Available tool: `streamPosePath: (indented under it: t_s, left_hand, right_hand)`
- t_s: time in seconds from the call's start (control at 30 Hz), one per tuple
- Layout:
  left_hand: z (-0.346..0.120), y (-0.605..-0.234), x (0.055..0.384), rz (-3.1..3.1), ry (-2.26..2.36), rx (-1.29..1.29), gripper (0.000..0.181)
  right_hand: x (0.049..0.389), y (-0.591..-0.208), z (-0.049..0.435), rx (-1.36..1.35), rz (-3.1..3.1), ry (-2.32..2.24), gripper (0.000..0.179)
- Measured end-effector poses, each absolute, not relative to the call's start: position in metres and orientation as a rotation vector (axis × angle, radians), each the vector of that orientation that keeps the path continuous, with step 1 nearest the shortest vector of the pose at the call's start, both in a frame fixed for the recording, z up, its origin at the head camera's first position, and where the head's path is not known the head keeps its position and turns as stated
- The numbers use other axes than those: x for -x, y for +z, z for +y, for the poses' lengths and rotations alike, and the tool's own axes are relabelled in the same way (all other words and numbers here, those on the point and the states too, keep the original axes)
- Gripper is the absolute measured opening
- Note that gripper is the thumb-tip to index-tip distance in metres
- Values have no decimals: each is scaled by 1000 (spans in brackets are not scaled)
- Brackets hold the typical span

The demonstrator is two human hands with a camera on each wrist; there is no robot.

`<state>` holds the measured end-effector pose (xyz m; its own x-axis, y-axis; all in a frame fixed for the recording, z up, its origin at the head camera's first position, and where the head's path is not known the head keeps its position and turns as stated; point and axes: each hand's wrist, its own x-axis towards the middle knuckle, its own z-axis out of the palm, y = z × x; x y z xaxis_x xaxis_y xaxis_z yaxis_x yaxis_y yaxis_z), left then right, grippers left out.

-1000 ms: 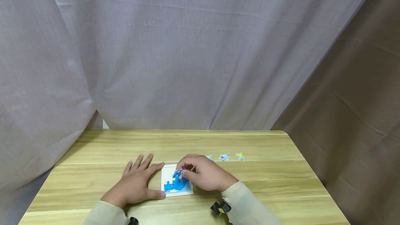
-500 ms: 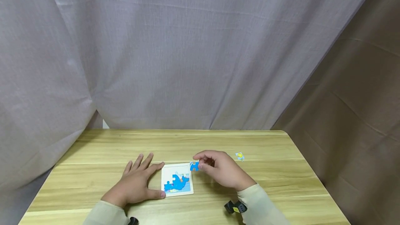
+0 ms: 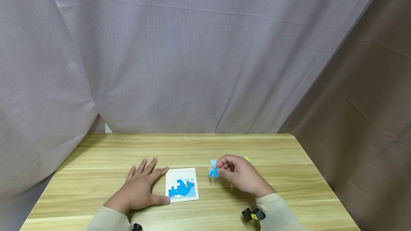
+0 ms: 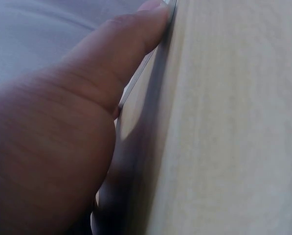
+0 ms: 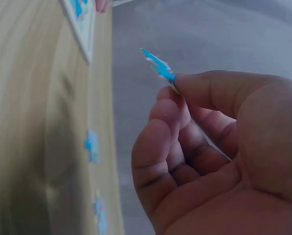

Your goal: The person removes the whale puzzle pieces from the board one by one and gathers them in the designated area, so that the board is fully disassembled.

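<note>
To steady the puzzle frame (image 3: pixel 174 176) on the tabletop (image 3: pixel 186 218), we should press lightly: our left hand (image 3: pixel 138 190) lies spread, thumb and index finger touching the frame's left corners. Farther out, our right hand (image 3: pixel 240 175) pinches a blue piece (image 3: pixel 212 172), raised; we'd best grip only its edge. Beyond lie loose pieces (image 3: pixel 247 159).
</note>
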<state>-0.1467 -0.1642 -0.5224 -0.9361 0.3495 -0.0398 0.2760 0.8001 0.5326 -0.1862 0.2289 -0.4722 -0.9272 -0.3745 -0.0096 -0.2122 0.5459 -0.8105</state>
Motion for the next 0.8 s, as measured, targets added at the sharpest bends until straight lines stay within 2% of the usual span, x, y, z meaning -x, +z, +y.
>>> streamPosePath:
  t_s: [0.43,0.8]
  left_hand:
    - [-164,-525,149,2848,813,-485,108]
    - [-164,-521,147,2845,813,-495,108]
  right_hand:
    - [193,-490,246,387,2507,-1295,9]
    - [193,-497,248,396,2449,-1230,7]
